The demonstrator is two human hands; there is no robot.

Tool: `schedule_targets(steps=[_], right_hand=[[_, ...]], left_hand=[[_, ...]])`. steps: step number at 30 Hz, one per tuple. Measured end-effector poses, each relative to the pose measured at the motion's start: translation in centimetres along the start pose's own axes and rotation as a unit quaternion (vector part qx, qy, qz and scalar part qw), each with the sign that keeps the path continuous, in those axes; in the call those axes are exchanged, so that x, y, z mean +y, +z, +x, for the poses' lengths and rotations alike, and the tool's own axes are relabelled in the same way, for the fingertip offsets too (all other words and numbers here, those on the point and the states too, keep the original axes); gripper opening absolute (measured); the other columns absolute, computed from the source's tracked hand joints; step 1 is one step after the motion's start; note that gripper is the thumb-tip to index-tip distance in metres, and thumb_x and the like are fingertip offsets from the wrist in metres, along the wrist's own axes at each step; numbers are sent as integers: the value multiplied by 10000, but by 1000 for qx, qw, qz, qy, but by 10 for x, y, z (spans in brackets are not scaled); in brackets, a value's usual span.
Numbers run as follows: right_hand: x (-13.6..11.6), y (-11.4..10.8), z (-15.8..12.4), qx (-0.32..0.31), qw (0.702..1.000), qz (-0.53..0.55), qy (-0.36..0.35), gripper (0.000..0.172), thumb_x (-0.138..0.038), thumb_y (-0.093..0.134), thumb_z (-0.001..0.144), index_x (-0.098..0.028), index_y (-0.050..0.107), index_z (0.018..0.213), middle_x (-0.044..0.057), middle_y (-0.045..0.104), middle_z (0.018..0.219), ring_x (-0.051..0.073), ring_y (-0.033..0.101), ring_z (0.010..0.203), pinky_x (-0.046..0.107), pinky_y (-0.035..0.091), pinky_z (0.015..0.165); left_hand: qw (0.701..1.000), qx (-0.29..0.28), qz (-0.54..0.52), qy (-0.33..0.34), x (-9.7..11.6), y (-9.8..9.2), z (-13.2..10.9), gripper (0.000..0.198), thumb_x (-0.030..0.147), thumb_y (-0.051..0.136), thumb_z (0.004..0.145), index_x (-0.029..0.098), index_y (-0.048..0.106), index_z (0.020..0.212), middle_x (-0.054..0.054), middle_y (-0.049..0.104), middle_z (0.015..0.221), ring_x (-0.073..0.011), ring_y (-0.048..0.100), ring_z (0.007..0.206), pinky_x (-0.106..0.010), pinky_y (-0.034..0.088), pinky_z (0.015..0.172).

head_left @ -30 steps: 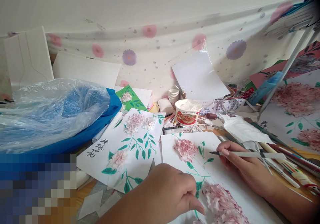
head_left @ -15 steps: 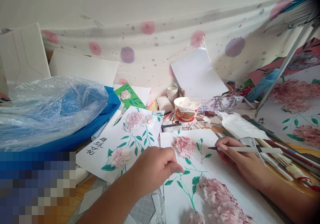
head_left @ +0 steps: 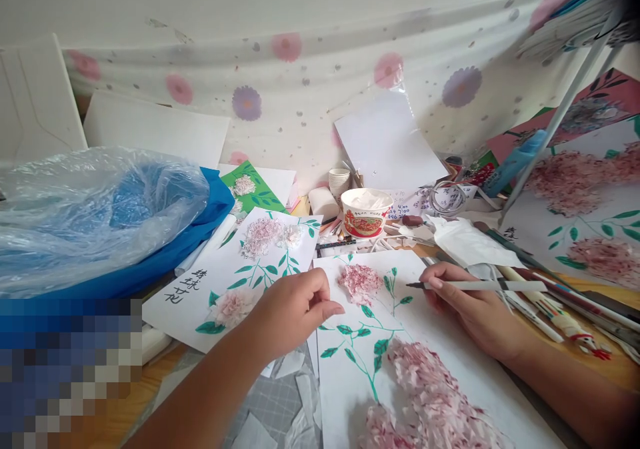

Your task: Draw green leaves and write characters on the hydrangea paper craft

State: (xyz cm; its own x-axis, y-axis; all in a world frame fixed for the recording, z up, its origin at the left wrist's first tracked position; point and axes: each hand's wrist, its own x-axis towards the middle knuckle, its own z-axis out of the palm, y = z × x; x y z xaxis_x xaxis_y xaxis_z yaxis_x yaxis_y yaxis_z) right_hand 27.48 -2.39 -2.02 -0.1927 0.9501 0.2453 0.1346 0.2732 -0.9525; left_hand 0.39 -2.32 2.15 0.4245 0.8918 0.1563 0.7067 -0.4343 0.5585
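A white sheet painted with green stems and pink paper-scrap flowers lies in front of me. My right hand rests on its right side, closed on a thin white brush whose dark tip points left at a green leaf. My left hand hovers at the sheet's left edge, fingers curled in a pinch, and I cannot make out anything in it. A second flower sheet with black lettering lies just left of it.
A large clear plastic bag over a blue tub fills the left. A red-patterned paper bowl with white paste, small stacked cups, tape rolls and several brushes and pens crowd the back and right. More flower pictures lean at the right.
My left hand has drawn back up and to the left, off the big pink flower to the sheet's left edge. The view has shifted, and my right hand keeps the brush in place.
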Motion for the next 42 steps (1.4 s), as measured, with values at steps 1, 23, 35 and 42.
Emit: schedule_targets(steps=[1,23,35,42], right_hand=[[0,0,0,0,1000,-2,0,215,-378,458,861,-195,504,757,-12,455,637,125,392,579,230,324,519],[3,0,-1,0,1000,-5,-10,192,-369,472,862,-213,521,760,-27,463,631,112,379,571,211,308,510],[6,-3,-1,-19,998,61,-15,140,-355,509,845,-221,535,816,-23,493,651,113,403,591,209,327,528],[8,-5,-2,-12,999,38,-9,111,-330,532,835,-219,532,834,-15,508,670,114,408,594,213,325,526]], left_hand=[[1000,-3,0,0,1,0,0,216,393,514,743,212,440,652,75,523,626,-81,464,580,-210,299,521],[997,-17,53,59,6,-2,-3,331,408,372,812,202,490,581,38,547,556,-106,481,578,-234,309,561],[999,-21,25,13,-11,0,4,237,416,421,784,216,483,675,47,542,680,-108,489,649,-226,329,568],[999,-27,22,-18,-13,3,7,84,334,476,749,255,488,722,77,563,757,-126,505,764,-236,344,616]])
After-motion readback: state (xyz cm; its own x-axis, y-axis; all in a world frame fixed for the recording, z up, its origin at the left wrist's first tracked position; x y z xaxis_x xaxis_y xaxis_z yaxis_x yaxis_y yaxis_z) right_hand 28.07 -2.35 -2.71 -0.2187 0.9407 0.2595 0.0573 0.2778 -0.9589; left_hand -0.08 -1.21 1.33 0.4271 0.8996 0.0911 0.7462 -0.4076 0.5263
